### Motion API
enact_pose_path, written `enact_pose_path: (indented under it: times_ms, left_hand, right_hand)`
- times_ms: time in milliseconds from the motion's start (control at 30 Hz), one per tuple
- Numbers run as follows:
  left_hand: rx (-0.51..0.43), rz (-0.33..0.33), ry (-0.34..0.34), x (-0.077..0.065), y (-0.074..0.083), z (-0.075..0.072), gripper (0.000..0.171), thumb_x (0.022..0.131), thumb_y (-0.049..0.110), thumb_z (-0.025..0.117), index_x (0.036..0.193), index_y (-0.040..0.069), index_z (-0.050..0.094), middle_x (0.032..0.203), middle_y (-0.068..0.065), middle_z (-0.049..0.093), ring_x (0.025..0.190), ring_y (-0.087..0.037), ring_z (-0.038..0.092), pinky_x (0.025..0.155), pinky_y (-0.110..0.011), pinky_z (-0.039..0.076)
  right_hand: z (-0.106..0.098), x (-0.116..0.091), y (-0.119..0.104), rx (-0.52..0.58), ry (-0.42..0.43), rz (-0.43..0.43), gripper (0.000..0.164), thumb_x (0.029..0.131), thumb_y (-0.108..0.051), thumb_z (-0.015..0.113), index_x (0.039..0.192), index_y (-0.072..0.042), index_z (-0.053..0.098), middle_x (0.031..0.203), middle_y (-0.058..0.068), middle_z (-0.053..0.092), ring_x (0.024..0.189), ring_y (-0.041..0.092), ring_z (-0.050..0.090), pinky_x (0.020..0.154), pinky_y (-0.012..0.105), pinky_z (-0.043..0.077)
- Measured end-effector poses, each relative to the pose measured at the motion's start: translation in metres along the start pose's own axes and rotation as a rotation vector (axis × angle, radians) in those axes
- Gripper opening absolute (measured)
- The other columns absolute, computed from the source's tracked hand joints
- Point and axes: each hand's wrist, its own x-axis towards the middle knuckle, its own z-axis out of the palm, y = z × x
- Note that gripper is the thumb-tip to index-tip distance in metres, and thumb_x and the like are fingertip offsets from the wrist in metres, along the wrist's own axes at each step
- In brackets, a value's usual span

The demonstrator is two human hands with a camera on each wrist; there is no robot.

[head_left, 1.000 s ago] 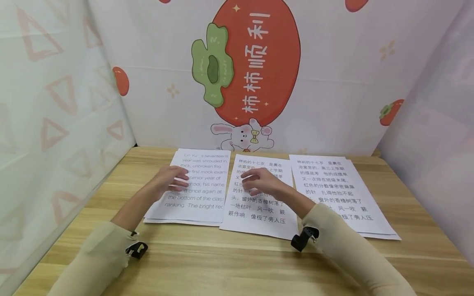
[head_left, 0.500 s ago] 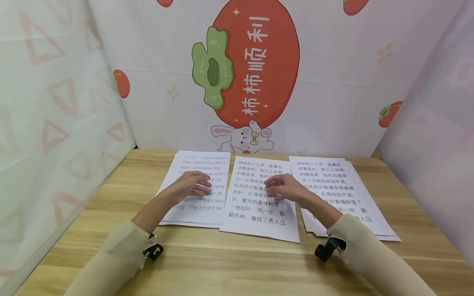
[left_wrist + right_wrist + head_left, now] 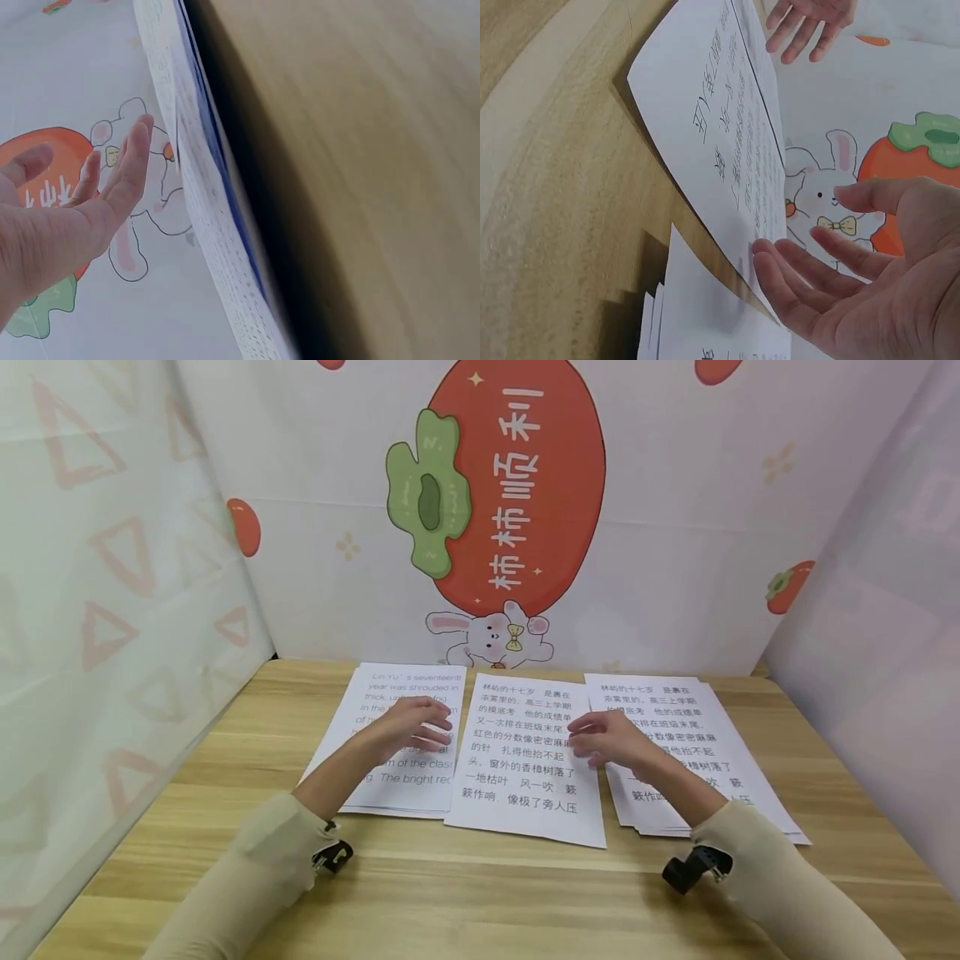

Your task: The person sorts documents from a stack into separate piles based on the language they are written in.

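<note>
Over the right half of the left paper stack (image 3: pixel 405 677), printed in English, hovers my left hand (image 3: pixel 411 725), fingers loosely bent and holding nothing. The middle paper (image 3: pixel 525 818), printed in Chinese, lies slightly slanted between the two hands. My right hand (image 3: pixel 613 740) hangs above the gap between that paper and the right paper stack (image 3: pixel 652 685), also in Chinese print. In the right wrist view its fingers (image 3: pixel 780 281) are spread and relaxed, with nothing in them. The left wrist view shows the left palm bare, apart from the sheets.
The papers lie on a wooden table (image 3: pixel 480 893) before an upright white backdrop (image 3: pixel 675 568) with a large persimmon and a rabbit. Pale side cloths (image 3: pixel 97 568) close in the table left and right. A black strap mount (image 3: pixel 697 868) sits on each wrist.
Both hands have drifted to the right: the left across its stack, the right from above the middle paper toward the right stack. The papers look unmoved.
</note>
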Motion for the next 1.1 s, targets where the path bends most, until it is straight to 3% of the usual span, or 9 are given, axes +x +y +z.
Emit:
enact_pose_path:
  times_ms: [200, 500, 800, 1100]
  left_hand:
    - [-0.048, -0.007, 0.009, 0.006, 0.007, 0.012, 0.042, 0.108, 0.021, 0.049, 0.140, -0.005, 0.054, 0.135, -0.026, 0.062, 0.116, -0.037, 0.069, 0.092, -0.036, 0.062]
    - [-0.129, -0.095, 0.059, 0.016, 0.007, 0.019, 0.043, 0.108, 0.021, 0.049, 0.143, -0.004, 0.051, 0.139, -0.028, 0.055, 0.121, -0.040, 0.065, 0.096, -0.039, 0.060]
    - [-0.188, -0.144, 0.064, 0.020, 0.004, 0.022, 0.042, 0.109, 0.021, 0.049, 0.144, -0.002, 0.049, 0.138, -0.028, 0.054, 0.121, -0.041, 0.064, 0.095, -0.045, 0.061]
    - [-0.205, -0.150, 0.062, 0.021, 0.005, 0.023, 0.045, 0.108, 0.021, 0.049, 0.147, -0.002, 0.047, 0.137, -0.027, 0.054, 0.120, -0.040, 0.064, 0.093, -0.046, 0.062]
  right_hand:
    - [-0.014, -0.006, 0.005, 0.009, 0.035, 0.064, 0.044, 0.102, -0.010, 0.061, 0.138, 0.013, 0.053, 0.133, 0.031, 0.061, 0.111, 0.038, 0.070, 0.088, 0.045, 0.064]
    - [-0.022, -0.011, 0.012, 0.115, 0.058, 0.180, 0.054, 0.104, -0.016, 0.058, 0.148, 0.010, 0.041, 0.139, 0.033, 0.056, 0.110, 0.037, 0.072, 0.087, 0.044, 0.064]
    - [-0.029, -0.011, 0.020, 0.313, 0.019, 0.218, 0.064, 0.107, -0.021, 0.052, 0.157, 0.009, 0.026, 0.149, 0.035, 0.046, 0.111, 0.034, 0.072, 0.093, 0.044, 0.062]
    - [-0.032, -0.012, 0.021, 0.409, 0.017, 0.249, 0.066, 0.108, -0.025, 0.053, 0.159, 0.005, 0.024, 0.153, 0.036, 0.041, 0.108, 0.032, 0.073, 0.094, 0.045, 0.061]
